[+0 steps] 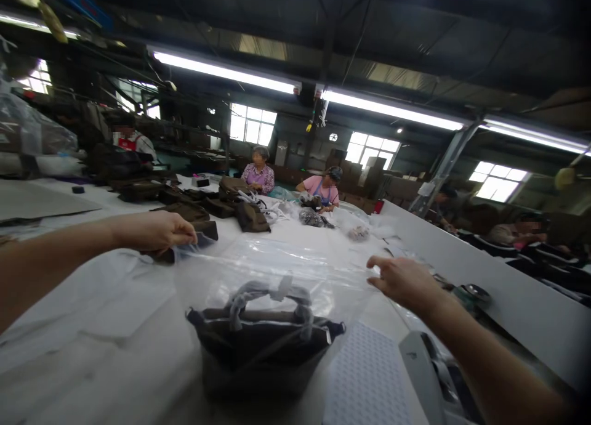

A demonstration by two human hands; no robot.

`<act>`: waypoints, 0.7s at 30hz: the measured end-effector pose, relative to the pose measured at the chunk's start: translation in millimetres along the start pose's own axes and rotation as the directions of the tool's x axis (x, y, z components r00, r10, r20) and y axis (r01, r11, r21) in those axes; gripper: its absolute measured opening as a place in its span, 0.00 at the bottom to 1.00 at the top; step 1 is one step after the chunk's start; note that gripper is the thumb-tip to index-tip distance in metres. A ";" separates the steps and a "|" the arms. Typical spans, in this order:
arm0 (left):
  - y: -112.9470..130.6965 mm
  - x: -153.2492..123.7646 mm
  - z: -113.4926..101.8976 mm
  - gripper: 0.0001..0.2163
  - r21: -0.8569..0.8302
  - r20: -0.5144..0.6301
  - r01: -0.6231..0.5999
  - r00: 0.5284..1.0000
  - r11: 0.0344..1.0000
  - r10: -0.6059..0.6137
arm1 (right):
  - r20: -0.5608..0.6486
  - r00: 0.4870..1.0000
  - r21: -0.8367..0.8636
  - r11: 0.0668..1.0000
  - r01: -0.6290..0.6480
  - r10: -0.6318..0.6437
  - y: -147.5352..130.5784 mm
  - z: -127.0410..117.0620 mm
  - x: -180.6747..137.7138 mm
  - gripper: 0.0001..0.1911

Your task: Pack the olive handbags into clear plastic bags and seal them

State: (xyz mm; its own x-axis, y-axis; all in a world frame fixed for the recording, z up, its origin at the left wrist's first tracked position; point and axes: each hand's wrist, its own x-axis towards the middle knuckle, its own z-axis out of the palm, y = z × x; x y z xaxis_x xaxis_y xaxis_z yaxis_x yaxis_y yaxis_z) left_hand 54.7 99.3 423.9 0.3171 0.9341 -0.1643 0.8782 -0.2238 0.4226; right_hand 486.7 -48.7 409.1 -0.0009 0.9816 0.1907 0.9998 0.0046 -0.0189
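Observation:
A dark handbag [263, 345] with paper-wrapped handles sits inside a clear plastic bag [277, 265] on the white table in front of me. My left hand [154, 231] is closed, pinching the far left corner of the plastic bag's opening. My right hand [401, 280] is closed on the far right corner of the same opening. The plastic is stretched flat between the two hands, above and beyond the handbag.
Several brown handbags [240, 212] lie piled further along the white table [92, 302]. A white dotted sheet [369, 376] lies at the near right beside a white device [420, 369]. Other people [259, 172] sit working at the table's far end. A white partition [484, 277] runs along the right.

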 end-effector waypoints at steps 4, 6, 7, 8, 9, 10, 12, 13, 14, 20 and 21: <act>14.8 -12.9 8.1 0.14 0.005 -0.092 -0.160 0.983 0.987 0.159 | -0.237 0.885 0.211 0.868 0.450 -0.401 -67.3 21.1 9.3 0.10; 18.9 -18.5 10.2 0.16 0.007 -0.132 -0.146 0.980 0.989 0.145 | -0.108 0.866 0.306 0.812 0.497 -0.489 -96.4 35.2 28.6 0.12; 19.1 -20.4 10.9 0.16 0.004 -0.152 -0.142 0.978 0.990 0.141 | -0.017 0.867 0.327 0.816 0.476 -0.499 -107.1 42.5 39.7 0.13; 18.2 -21.8 11.2 0.17 0.002 -0.163 -0.146 0.976 0.989 0.144 | 0.080 0.862 0.347 0.825 0.447 -0.501 -115.1 49.6 50.6 0.14; 16.4 -22.6 11.3 0.18 -0.002 -0.165 -0.154 0.975 0.988 0.151 | 0.170 0.847 0.377 0.828 0.416 -0.503 -120.5 56.2 60.4 0.17; 14.0 -23.0 11.0 0.19 -0.006 -0.158 -0.162 0.975 0.987 0.159 | 0.242 0.827 0.423 0.822 0.380 -0.507 -123.6 62.3 68.7 0.20; 8.8 -23.1 9.6 0.19 -0.017 -0.134 -0.163 0.978 0.986 0.159 | 0.309 0.808 0.553 0.786 0.277 -0.502 -124.0 71.9 79.9 0.28; 6.6 -22.9 8.6 0.20 -0.021 -0.124 -0.160 0.980 0.987 0.156 | 0.324 0.811 0.614 0.761 0.211 -0.487 -122.0 75.3 83.0 0.31; 4.9 -22.8 7.7 0.19 -0.024 -0.120 -0.157 0.981 0.987 0.153 | 0.336 0.814 0.662 0.733 0.154 -0.474 -119.1 77.5 84.6 0.32; 3.4 -20.7 5.7 0.18 0.019 -0.122 -0.183 0.975 0.983 0.184 | 0.392 0.756 0.552 0.791 0.264 -0.525 -111.2 76.3 77.9 0.25; 3.7 -20.4 6.0 0.17 0.019 -0.122 -0.192 0.974 0.981 0.193 | 0.361 0.786 0.459 0.830 0.318 -0.501 -114.5 76.4 75.8 0.23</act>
State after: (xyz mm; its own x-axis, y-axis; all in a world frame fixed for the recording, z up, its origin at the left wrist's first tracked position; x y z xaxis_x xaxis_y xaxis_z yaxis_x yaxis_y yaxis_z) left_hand 53.6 77.7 423.5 0.4348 0.9000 0.0305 0.8073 -0.4045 0.4298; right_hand 370.6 39.7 350.8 -0.5091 0.8384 -0.1946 0.8201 0.4039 -0.4052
